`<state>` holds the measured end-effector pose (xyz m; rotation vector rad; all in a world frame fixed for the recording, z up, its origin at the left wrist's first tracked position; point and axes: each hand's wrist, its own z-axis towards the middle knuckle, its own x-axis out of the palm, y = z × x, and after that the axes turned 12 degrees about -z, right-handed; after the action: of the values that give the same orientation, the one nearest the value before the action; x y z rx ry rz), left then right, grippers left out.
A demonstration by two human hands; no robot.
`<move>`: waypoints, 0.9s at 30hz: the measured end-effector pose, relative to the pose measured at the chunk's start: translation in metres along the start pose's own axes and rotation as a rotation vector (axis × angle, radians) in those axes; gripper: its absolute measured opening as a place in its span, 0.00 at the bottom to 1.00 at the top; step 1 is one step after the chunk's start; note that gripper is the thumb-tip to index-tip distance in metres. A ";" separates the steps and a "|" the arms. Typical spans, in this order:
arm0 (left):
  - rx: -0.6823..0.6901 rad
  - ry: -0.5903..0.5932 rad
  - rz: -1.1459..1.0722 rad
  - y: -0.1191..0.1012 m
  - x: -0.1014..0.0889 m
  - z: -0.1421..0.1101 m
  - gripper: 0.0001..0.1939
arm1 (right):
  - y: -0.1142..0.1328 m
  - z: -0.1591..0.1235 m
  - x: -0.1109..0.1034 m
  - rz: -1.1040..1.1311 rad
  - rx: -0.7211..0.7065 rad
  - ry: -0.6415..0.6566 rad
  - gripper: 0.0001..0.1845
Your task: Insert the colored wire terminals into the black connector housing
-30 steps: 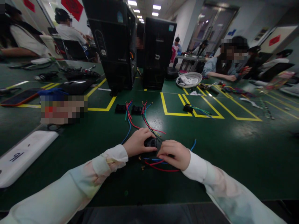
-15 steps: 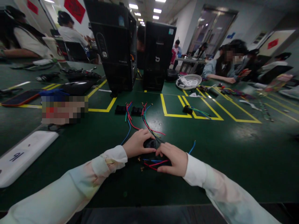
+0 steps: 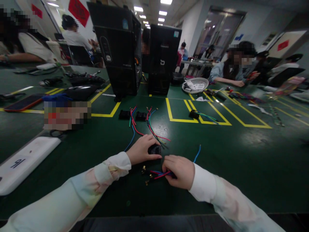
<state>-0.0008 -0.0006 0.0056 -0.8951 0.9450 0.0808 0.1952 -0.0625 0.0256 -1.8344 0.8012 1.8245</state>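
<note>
Between the thumb and fingers of my left hand (image 3: 142, 149) is a small black plastic connector block (image 3: 154, 149) with slots, held just over the green tabletop. My right hand (image 3: 180, 171), to its right, has its fingers closed around a bundle of wires (image 3: 156, 174), red, blue and black, with brass terminals at their left ends. A blue wire end pokes out behind that hand. Beyond my left hand lie two more black connector blocks (image 3: 125, 114), with red, blue and green wires (image 3: 149, 124) beside and across them.
Two black computer towers (image 3: 162, 61) stand at the back. A white basket (image 3: 195, 85) is behind, to the right. Another black block with wires (image 3: 193, 114) lies within yellow tape lines (image 3: 183, 120). A white power strip-like case (image 3: 29, 164) is at left. Other people sit around.
My right hand has drawn back slightly from the connector block and its fingers have closed around the wires. My left hand stays put with the block.
</note>
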 end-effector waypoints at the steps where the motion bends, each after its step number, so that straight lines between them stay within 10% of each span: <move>1: 0.000 -0.001 -0.002 0.000 0.000 0.000 0.22 | 0.001 0.000 -0.001 -0.015 0.016 0.008 0.08; 15: 0.012 -0.004 -0.009 0.002 0.001 0.000 0.21 | -0.007 0.001 -0.001 0.042 0.032 -0.001 0.09; 27: 0.025 -0.010 -0.012 0.002 0.001 -0.001 0.21 | -0.050 0.007 -0.027 1.404 0.218 -0.315 0.13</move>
<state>-0.0022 -0.0002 0.0033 -0.8768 0.9292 0.0634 0.2244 -0.0179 0.0475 -0.6717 2.3570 2.4294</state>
